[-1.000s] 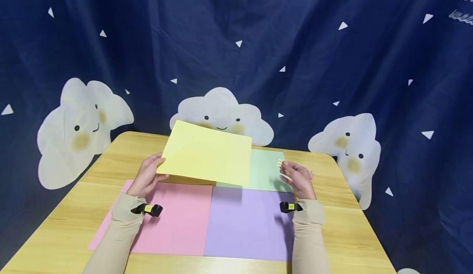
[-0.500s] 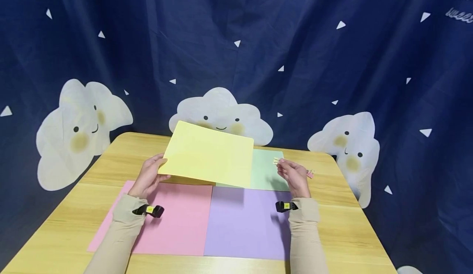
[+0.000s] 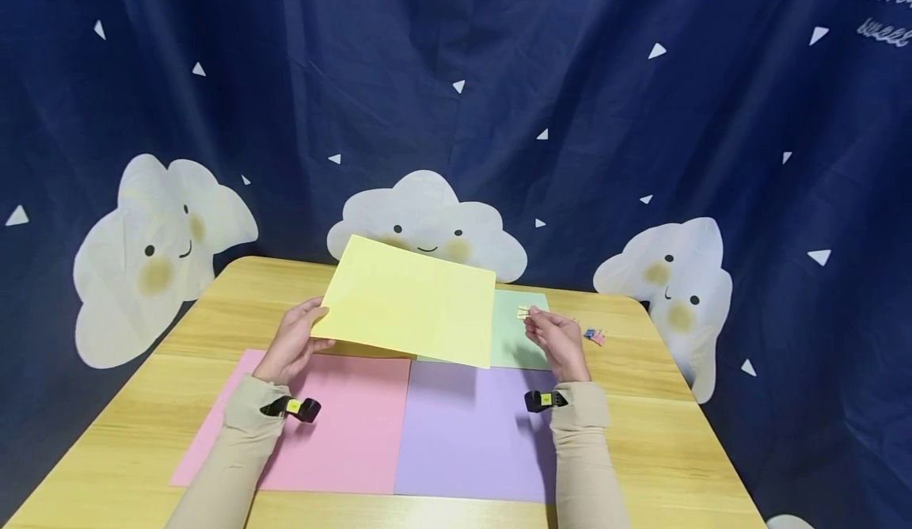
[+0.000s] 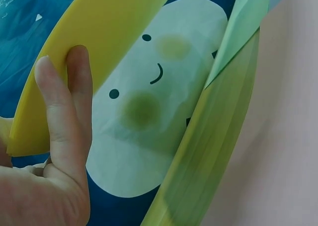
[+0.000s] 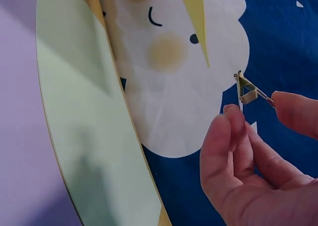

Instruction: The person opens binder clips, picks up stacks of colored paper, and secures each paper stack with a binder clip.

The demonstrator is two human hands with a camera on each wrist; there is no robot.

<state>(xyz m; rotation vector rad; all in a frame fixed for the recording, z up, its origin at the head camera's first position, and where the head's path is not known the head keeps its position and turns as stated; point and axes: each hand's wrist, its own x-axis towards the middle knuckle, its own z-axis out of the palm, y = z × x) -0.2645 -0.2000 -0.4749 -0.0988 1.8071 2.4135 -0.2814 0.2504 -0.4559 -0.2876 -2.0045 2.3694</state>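
Note:
A plain yellow sheet (image 3: 409, 303) is held up at a tilt by my left hand (image 3: 292, 343), which pinches its near left corner. In the left wrist view, two straight fingers (image 4: 62, 104) lie against one face of the sheet. My right hand (image 3: 559, 345) pinches a small yellow binder clip (image 5: 247, 91) by its wire handles, between thumb and fingertips. The clip is apart from the sheet, a short way off its right edge. In the right wrist view, a corner of the yellow sheet (image 5: 198, 27) shows beyond the clip.
Pink (image 3: 342, 426), purple (image 3: 477, 442) and green (image 3: 520, 331) sheets lie side by side on the wooden table (image 3: 663, 426). Pink and blue binder clips (image 3: 594, 337) lie right of the green sheet. A dark blue curtain (image 3: 570, 54) with cloud prints hangs behind.
My right hand has moved left with the yellow binder clip, closer to the sheet, uncovering the pink and blue clips. My left hand and the yellow sheet have shifted slightly right.

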